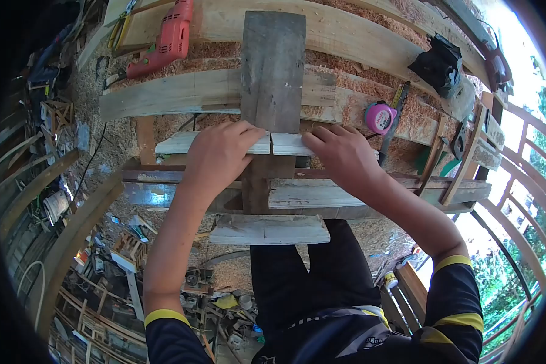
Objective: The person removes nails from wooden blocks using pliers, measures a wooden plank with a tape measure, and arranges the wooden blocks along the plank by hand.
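Observation:
My left hand [220,151] grips a white-painted strip of wood [173,144], fingers over its top edge. On the same line, my right hand [344,151] is closed on another white strip [288,145]. A narrow dark gap parts the two ends; whether they are separate or joined lower down, I cannot tell. Both ends lie across a wide grey board [273,67] that runs away from me. Nearer my body are a white-painted piece [312,195] on the bench and a shorter white piece [267,230] close to my legs.
A red power drill [173,36] lies at the upper left. To the right are a pink tape measure [380,117], a black plastic bag [437,65] and wooden slats [464,155]. Shavings and long planks [170,94] cover the area beyond my hands.

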The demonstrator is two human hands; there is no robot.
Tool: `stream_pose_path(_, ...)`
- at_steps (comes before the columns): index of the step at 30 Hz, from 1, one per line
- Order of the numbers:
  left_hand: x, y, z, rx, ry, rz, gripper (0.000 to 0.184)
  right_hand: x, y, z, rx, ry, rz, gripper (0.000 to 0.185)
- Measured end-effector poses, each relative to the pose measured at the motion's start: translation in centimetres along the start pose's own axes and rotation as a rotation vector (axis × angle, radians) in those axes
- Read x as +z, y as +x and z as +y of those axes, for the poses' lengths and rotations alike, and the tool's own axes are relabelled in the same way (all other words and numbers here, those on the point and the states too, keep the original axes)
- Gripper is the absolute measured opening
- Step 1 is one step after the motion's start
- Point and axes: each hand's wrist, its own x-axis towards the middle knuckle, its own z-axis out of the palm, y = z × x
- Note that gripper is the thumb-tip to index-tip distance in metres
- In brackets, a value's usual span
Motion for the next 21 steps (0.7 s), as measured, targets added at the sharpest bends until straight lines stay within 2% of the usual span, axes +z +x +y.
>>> stream_pose_path(5, 0.0, -0.1, -0.1, 0.037, 0.025, 0.03, 0.045, -0.6, 0.6, -0.7, 0.046, 0.048, -0.002, 0.045)
stream_pose_path(11, 1.5, -0.4, 0.0, 0.122, 0.015, 0.185, 0.046, 0.2, 0.4, -1.1, 0.039, 0.031, 0.095, 0.048)
stream_pose_path(13, 1.2, -0.2, 0.1, 0.104, 0.011, 0.138, 0.047, 0.1, 0.4, -1.3, 0.043, 0.068, 0.094, 0.048)
stream_pose_path(19, 1.0, 0.2, -0.2, 0.089, 0.008, 0.074, 0.051, 0.7, -1.1, -2.6, -0.013, -0.032, -0.086, 0.036)
stream_pose_path(21, 0.8, 0.3, -0.3, 0.099, -0.003, 0.061, 0.051, 1.4, -2.4, -3.8, -0.076, 0.021, -0.127, 0.035)
